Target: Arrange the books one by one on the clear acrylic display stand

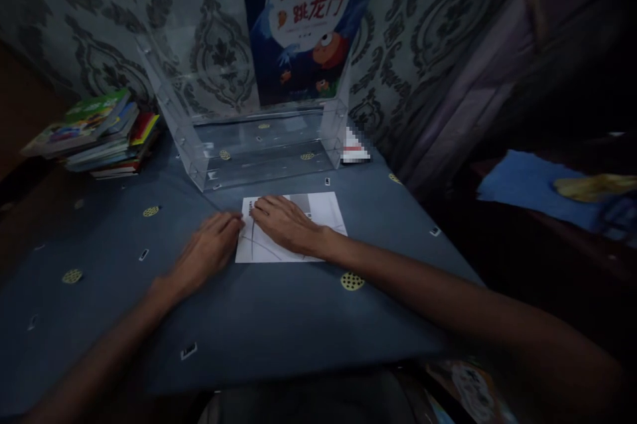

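Note:
A white sheet of paper (323, 206) with dark lines, some print and a grey patch lies on the dark blue tablecloth. My right hand (283, 221) rests palm down on its upper left part, fingers stretched out and covering some of the marks. At the paper's left edge is my left hand (212, 245), slightly blurred. Its fingers are bent and held together, with the tips at the edge; the thumb is mostly hidden.
Behind the paper stands a clear acrylic rack (192, 145) holding an upright blue picture book (303, 72). A stack of books (107, 135) sits at the back left. Right of the table, a blue cloth (522, 185) lies on a dark surface.

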The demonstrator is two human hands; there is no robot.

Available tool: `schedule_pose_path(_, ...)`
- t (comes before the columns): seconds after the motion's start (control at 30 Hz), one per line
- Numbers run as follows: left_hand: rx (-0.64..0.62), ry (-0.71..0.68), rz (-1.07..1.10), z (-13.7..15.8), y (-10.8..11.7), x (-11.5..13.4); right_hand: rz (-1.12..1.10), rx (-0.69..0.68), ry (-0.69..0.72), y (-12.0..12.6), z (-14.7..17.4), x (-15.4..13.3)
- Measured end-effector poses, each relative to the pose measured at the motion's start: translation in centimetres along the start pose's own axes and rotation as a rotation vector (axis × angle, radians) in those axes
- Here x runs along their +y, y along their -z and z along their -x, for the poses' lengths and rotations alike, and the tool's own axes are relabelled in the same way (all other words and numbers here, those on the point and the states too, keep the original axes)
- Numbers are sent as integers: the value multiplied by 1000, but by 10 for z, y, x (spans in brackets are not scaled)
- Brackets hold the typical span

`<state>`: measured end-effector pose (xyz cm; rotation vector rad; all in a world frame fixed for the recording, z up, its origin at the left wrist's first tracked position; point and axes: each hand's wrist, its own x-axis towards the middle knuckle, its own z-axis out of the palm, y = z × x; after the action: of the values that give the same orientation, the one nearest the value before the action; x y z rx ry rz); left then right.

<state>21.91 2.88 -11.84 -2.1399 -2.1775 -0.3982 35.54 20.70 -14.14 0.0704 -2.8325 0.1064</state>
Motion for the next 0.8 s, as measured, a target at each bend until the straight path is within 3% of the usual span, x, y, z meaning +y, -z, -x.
schedule_pose_path(0.1,55,-1,29,-33,-15,-19,84,23,-85,2,5,-5)
schedule_pose_path(0.2,24,-24,9,-50,-25,-29,47,31,-135,1,17,-3)
schedule_pose_path(0.37,6,-44,-85,-51,-22,-28,-81,86,-243,0,59,13)
schedule_pose_path(0.6,-53,-56,-168,-54,-15,-23,-18,81,-409,20,126,39)
schedule_pose_path(0.8,-100,-57,-265,-68,-7,-16,-42,46,-406,29,147,35)
